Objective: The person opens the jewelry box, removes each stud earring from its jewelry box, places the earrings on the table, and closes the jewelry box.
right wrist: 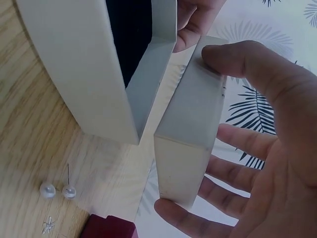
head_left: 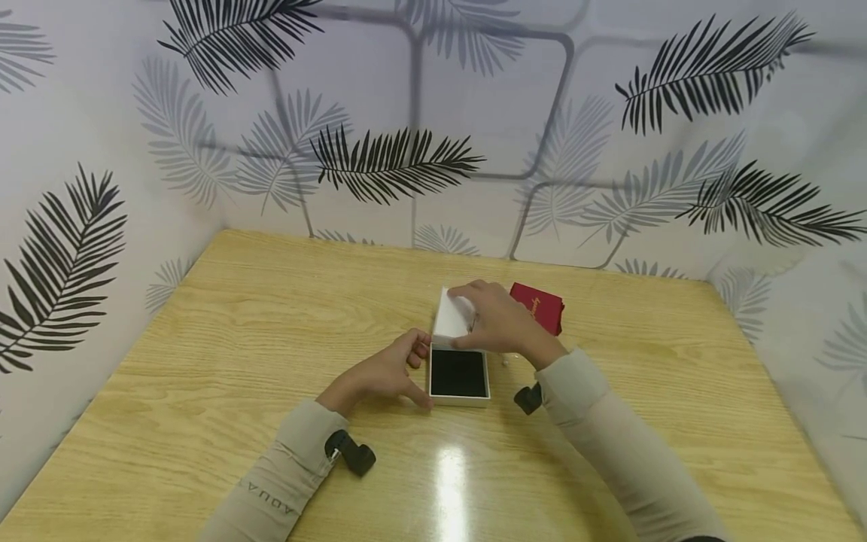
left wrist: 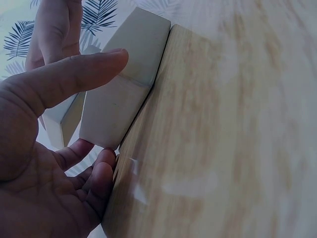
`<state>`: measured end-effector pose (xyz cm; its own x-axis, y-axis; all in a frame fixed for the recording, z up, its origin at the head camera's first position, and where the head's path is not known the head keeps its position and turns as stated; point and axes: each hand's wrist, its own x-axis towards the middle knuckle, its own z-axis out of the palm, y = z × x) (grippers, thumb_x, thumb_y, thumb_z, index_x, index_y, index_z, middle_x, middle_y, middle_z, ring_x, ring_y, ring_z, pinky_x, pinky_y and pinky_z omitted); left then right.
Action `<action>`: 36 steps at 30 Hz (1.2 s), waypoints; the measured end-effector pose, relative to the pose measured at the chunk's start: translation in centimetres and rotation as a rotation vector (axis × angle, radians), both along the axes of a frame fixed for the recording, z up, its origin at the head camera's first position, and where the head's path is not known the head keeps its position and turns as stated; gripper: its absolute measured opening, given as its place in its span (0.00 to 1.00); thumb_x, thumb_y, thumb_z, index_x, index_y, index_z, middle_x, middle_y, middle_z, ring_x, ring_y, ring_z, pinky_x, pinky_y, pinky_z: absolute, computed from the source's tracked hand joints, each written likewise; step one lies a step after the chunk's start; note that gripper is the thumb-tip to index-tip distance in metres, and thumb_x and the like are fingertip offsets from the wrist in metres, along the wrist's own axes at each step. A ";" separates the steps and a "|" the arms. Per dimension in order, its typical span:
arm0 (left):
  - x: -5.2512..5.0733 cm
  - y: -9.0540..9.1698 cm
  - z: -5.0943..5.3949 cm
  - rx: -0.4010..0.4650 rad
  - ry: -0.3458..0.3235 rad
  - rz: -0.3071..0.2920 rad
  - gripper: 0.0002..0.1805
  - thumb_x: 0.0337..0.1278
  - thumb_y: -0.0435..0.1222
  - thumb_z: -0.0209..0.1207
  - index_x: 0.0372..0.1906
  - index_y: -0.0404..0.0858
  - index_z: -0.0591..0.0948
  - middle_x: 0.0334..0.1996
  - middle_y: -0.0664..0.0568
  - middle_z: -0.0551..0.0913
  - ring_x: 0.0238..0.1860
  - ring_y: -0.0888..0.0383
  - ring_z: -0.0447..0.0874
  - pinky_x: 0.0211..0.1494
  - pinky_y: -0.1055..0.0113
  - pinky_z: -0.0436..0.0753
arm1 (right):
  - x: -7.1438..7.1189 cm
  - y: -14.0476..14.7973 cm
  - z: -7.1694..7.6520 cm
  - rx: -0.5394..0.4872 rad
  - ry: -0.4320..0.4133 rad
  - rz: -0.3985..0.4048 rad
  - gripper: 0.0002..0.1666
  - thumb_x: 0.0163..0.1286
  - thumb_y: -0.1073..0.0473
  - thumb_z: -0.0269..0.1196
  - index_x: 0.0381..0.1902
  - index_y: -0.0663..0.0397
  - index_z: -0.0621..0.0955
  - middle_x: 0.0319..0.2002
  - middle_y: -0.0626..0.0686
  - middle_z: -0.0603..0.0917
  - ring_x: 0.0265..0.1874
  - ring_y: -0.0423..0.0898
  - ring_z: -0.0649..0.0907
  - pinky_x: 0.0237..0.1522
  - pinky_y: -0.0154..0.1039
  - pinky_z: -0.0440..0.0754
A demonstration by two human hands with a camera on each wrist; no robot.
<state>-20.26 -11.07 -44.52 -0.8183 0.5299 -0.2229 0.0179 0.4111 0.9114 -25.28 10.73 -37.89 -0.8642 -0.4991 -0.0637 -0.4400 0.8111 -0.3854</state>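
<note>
A shallow white box [head_left: 459, 401] with a black lining [head_left: 458, 373] sits on the table. My left hand [head_left: 386, 370] holds it at the left side, thumb [left wrist: 94, 72] along the wall and fingers curled at the far corner. Above the box's far edge, my right hand [head_left: 497, 316] grips the white lid [right wrist: 190, 106] by its edges, thumb on one side and fingers on the other. The lid is tilted up and apart from the box. Two pearl stud earrings [right wrist: 69, 192] lie right of the box, beside a small silver star-like piece [right wrist: 48, 225].
A red pouch [head_left: 542, 305] with gold lettering lies behind my right hand, toward the back. The wood-grain table [head_left: 271, 301] meets a leaf-patterned wall covering [head_left: 366, 98] at the back and sides. Dark wrist devices [head_left: 352, 454] are strapped to both sleeves.
</note>
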 end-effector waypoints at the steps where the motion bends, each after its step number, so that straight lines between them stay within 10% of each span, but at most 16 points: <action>1: 0.0 0.0 0.0 -0.001 0.002 0.000 0.47 0.38 0.31 0.78 0.64 0.39 0.63 0.56 0.46 0.66 0.54 0.52 0.63 0.55 0.61 0.68 | 0.1 0.0 0.0 -0.002 0.003 0.004 0.48 0.51 0.46 0.76 0.69 0.45 0.72 0.64 0.55 0.76 0.54 0.54 0.75 0.39 0.43 0.82; 36: 0.1 0.0 -0.3 -0.013 0.021 -0.005 0.50 0.39 0.32 0.78 0.68 0.39 0.62 0.59 0.44 0.67 0.57 0.51 0.65 0.62 0.56 0.71 | 4.0 0.3 -0.7 0.016 -0.001 0.102 0.47 0.50 0.45 0.77 0.68 0.45 0.74 0.64 0.54 0.77 0.53 0.52 0.76 0.41 0.42 0.82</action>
<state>-20.14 -11.10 -44.78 -0.8201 0.5313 -0.2125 0.0391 0.4226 0.9055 -21.31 10.98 -38.55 -0.8090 -0.5833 -0.0727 -0.5203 0.7680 -0.3734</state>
